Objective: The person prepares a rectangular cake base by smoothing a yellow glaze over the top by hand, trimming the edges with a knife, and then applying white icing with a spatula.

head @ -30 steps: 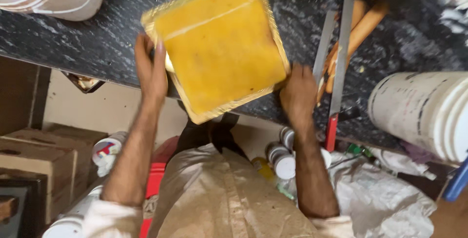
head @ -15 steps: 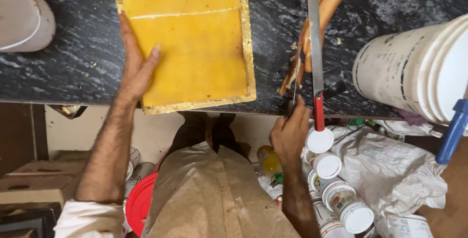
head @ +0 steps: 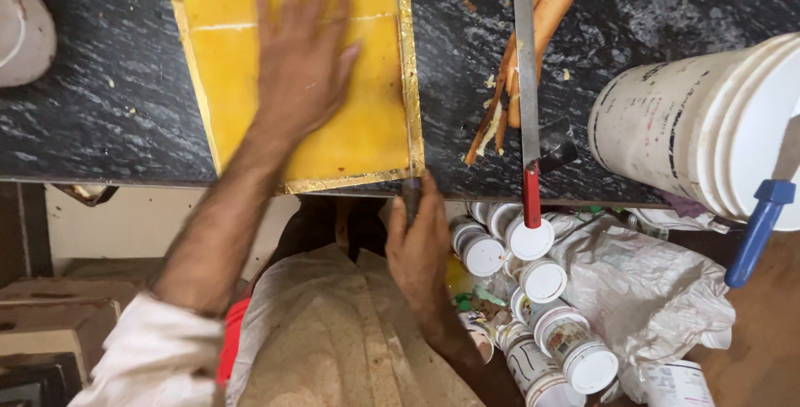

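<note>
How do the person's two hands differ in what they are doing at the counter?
The left hand lies flat, fingers spread, on top of the yellow slab; the right hand is curled below the counter edge, gripping a dark tool at the slab's corner. The left arm reaches well over the counter; the right stays close to the body. Both touch the same slab area.

White bucket (head: 708, 115) lies on the black counter (head: 100, 124); lidded jars (head: 533, 290) crowd the floor below

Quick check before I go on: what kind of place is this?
Likely a small food workshop or sweet-making kitchen: a foil-edged tray of yellow slab on a dark stone counter, white buckets, and lidded jars stored below.
</note>
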